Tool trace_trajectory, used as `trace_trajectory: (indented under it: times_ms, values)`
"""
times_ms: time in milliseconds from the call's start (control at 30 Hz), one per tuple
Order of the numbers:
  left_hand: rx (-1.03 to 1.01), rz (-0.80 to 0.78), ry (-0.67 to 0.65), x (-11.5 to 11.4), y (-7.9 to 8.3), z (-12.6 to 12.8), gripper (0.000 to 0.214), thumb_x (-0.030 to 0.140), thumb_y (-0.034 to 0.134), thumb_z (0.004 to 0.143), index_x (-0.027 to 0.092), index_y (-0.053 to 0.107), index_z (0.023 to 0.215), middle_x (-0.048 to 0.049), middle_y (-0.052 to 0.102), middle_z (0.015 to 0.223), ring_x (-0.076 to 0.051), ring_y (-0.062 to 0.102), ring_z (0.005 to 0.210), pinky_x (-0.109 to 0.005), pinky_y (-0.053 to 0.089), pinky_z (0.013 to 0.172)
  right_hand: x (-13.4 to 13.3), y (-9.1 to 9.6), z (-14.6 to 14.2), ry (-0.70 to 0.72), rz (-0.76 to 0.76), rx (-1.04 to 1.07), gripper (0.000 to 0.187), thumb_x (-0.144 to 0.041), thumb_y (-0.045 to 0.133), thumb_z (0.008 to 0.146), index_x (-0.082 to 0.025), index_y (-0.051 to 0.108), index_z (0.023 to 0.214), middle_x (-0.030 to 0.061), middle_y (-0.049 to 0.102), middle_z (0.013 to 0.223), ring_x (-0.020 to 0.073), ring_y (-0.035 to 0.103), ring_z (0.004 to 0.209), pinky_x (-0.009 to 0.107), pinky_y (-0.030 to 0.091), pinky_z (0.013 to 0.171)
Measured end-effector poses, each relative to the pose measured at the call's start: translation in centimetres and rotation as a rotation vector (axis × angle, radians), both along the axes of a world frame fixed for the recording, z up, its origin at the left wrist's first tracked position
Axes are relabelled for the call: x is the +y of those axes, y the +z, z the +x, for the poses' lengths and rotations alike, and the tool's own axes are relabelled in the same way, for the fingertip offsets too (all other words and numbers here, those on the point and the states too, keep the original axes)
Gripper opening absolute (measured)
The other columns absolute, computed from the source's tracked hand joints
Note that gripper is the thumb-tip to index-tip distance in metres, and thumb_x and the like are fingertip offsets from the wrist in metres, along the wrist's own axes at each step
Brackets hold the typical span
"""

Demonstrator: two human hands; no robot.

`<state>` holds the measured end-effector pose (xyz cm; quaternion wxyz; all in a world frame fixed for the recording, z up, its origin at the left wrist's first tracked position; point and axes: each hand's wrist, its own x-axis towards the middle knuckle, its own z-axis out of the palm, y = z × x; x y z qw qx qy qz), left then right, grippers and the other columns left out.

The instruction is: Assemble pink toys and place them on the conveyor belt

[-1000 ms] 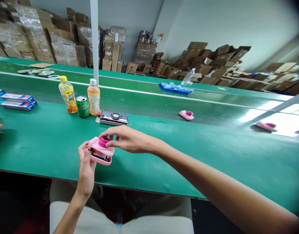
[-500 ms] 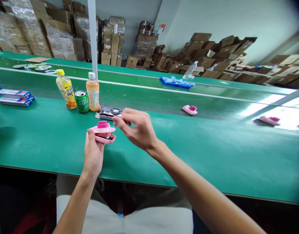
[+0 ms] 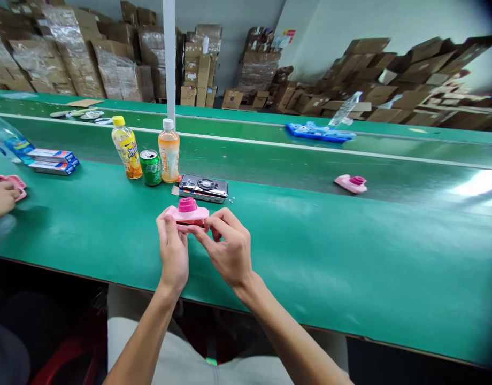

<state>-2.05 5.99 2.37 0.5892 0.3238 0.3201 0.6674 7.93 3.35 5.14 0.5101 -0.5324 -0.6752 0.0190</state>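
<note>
A light-pink toy camera (image 3: 195, 214) with a raised magenta lens is held over the bench, its two shell halves apart and dark and orange parts showing in the gap. My left hand (image 3: 174, 254) is closed round its left end, thumb on the near side. At its right end my right hand (image 3: 230, 248) has thumb and finger pinched on the shell by the gap; whether a small part is also between them is hidden. Just beyond lies a dark phone-like case (image 3: 206, 185) with a ring and lenses, on a flat box, with tiny pale bits (image 3: 232, 200) beside it.
A yellow-capped bottle (image 3: 127, 149), green can (image 3: 150, 168) and orange drink bottle (image 3: 169, 152) stand behind. Another pink toy camera (image 3: 351, 183) lies on the green belt (image 3: 262, 166). At left are small boxes (image 3: 53, 162) and a co-worker's hand (image 3: 1, 199) on a pink shell.
My right hand has come down and left from above onto the toy camera's right end. The gap between the shell halves looks narrower. The view has shifted left, bringing in the co-worker's hand.
</note>
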Motion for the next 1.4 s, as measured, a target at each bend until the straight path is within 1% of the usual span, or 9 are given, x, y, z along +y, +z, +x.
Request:
trace_trajectory:
  times_ms: [100, 267, 333, 500, 767, 967, 1133, 1300, 1400]
  values:
    - [0.004, -0.013, 0.018, 0.2, -0.1, -0.3, 0.05, 0.062, 0.051, 0.098, 0.019, 0.056, 0.122, -0.0097, 0.069, 0.114, -0.018, 0.072, 0.098, -0.028, 0.057, 0.086, 0.3, -0.7, -0.5, -0.005, -0.015, 0.03, 0.025, -0.038, 0.067, 0.096, -0.018, 0.066, 0.081, 0.0007, 0.055, 0.08, 0.0121, 0.048, 0.063, 0.026, 0.043, 0.058]
    - [0.072, -0.022, 0.003, 0.3, -0.7, -1.0, 0.05, 0.062, 0.054, 0.097, 0.021, 0.049, 0.126, -0.0062, 0.07, 0.107, -0.017, 0.074, 0.092, -0.028, 0.058, 0.082, 0.6, -0.4, -0.7, -0.037, -0.162, -0.034, 0.026, -0.04, 0.073, 0.09, -0.017, 0.066, 0.079, 0.0002, 0.052, 0.08, 0.0144, 0.049, 0.069, 0.028, 0.041, 0.062]
    - [0.066, -0.012, -0.002, 0.4, -0.9, -1.0, 0.05, 0.063, 0.054, 0.097, 0.022, 0.048, 0.126, -0.0058, 0.07, 0.107, -0.018, 0.074, 0.091, -0.03, 0.06, 0.082, 0.7, -0.1, -0.9, -0.033, -0.23, 0.038, 0.023, -0.038, 0.076, 0.087, -0.018, 0.068, 0.078, -0.0011, 0.05, 0.078, 0.014, 0.048, 0.068, 0.028, 0.041, 0.063]
    - [0.062, -0.024, 0.036, 0.6, -0.7, -0.9, 0.049, 0.061, 0.053, 0.098, 0.021, 0.052, 0.127, -0.0105, 0.067, 0.122, -0.021, 0.071, 0.111, -0.03, 0.058, 0.09, 1.2, 0.3, -1.8, 0.058, -0.317, 0.288, 0.014, -0.03, 0.081, 0.081, -0.021, 0.071, 0.083, -0.0036, 0.049, 0.076, 0.0132, 0.048, 0.068, 0.026, 0.041, 0.062]
    - [0.023, 0.004, 0.022, 0.2, -0.6, -0.3, 0.053, 0.064, 0.05, 0.098, 0.021, 0.051, 0.128, -0.0123, 0.069, 0.122, -0.021, 0.074, 0.1, -0.032, 0.06, 0.087, 1.0, -1.0, -2.4, 0.043, -0.272, 0.466, 0.021, -0.031, 0.083, 0.079, -0.018, 0.066, 0.077, -0.0027, 0.047, 0.083, 0.011, 0.046, 0.069, 0.024, 0.042, 0.058]
    - [-0.065, 0.026, -0.026, 0.2, -0.6, 0.5, 0.046, 0.054, 0.066, 0.093, 0.023, 0.049, 0.123, -0.0087, 0.071, 0.114, -0.02, 0.075, 0.088, -0.032, 0.062, 0.077, 0.7, -2.6, -2.0, 0.041, -0.198, 0.545, 0.02, -0.033, 0.08, 0.083, -0.019, 0.068, 0.092, 0.0042, 0.053, 0.105, 0.0148, 0.059, 0.087, 0.024, 0.056, 0.064]
    - [-0.063, 0.017, -0.055, 0.2, -0.2, 0.8, 0.043, 0.054, 0.065, 0.093, 0.02, 0.054, 0.117, -0.0118, 0.069, 0.118, -0.022, 0.073, 0.094, -0.035, 0.061, 0.08, 0.3, -4.1, -1.2, 0.009, -0.05, 0.381, 0.016, -0.034, 0.074, 0.091, -0.021, 0.069, 0.099, 0.0109, 0.055, 0.125, 0.0217, 0.065, 0.102, 0.032, 0.065, 0.072]
    - [-0.067, 0.032, -0.106, 0.2, 0.0, 0.0, 0.038, 0.051, 0.067, 0.093, 0.018, 0.062, 0.114, -0.0109, 0.071, 0.117, -0.021, 0.072, 0.1, -0.033, 0.059, 0.086, -0.8, -4.5, 1.3, 0.141, 0.098, 0.136, 0.01, -0.027, 0.063, 0.098, -0.022, 0.069, 0.105, 0.0112, 0.063, 0.13, 0.0183, 0.071, 0.092, 0.036, 0.065, 0.081]
    - [-0.031, 0.024, -0.148, -0.3, -0.4, -0.9, 0.036, 0.049, 0.065, 0.094, 0.019, 0.063, 0.114, -0.0116, 0.071, 0.118, -0.023, 0.072, 0.104, -0.035, 0.059, 0.088, -1.6, -4.0, 2.8, 0.186, 0.163, 0.073, 0.017, -0.025, 0.063, 0.098, -0.024, 0.068, 0.114, 0.0085, 0.07, 0.125, 0.0184, 0.074, 0.095, 0.034, 0.064, 0.083]
